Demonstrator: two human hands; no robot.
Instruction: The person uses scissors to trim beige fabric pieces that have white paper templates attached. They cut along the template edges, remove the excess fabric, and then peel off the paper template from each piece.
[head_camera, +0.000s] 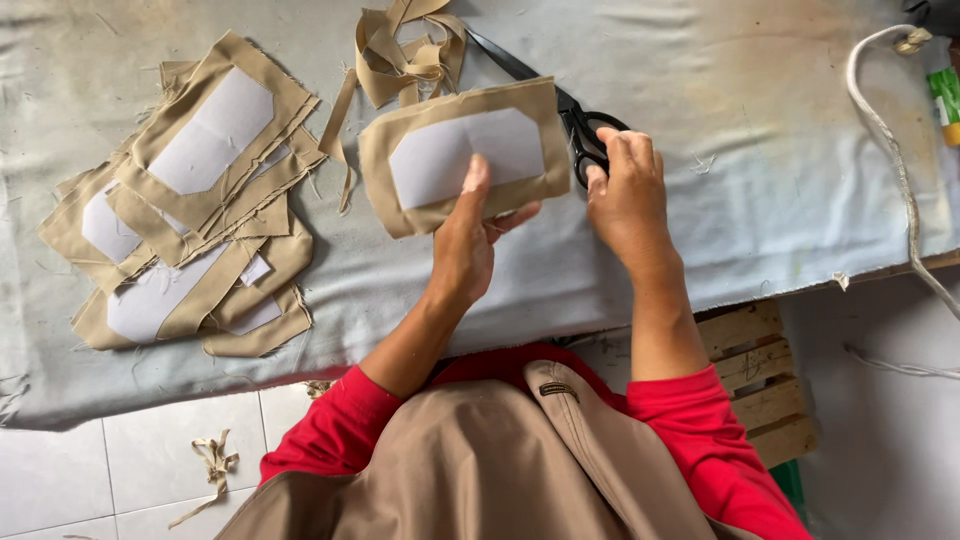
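My left hand holds a tan fabric piece with a white patch in its middle, thumb on top, lifted just above the grey cloth-covered table. My right hand grips the black handles of a pair of scissors. The blades run up and to the left behind the fabric piece, their tip showing near the top. My sleeves are red.
A pile of similar tan pieces with white patches lies at the left. Tan fabric trimmings sit behind the held piece. A white cord runs down the right side. A wooden pallet and tiled floor with a scrap lie below.
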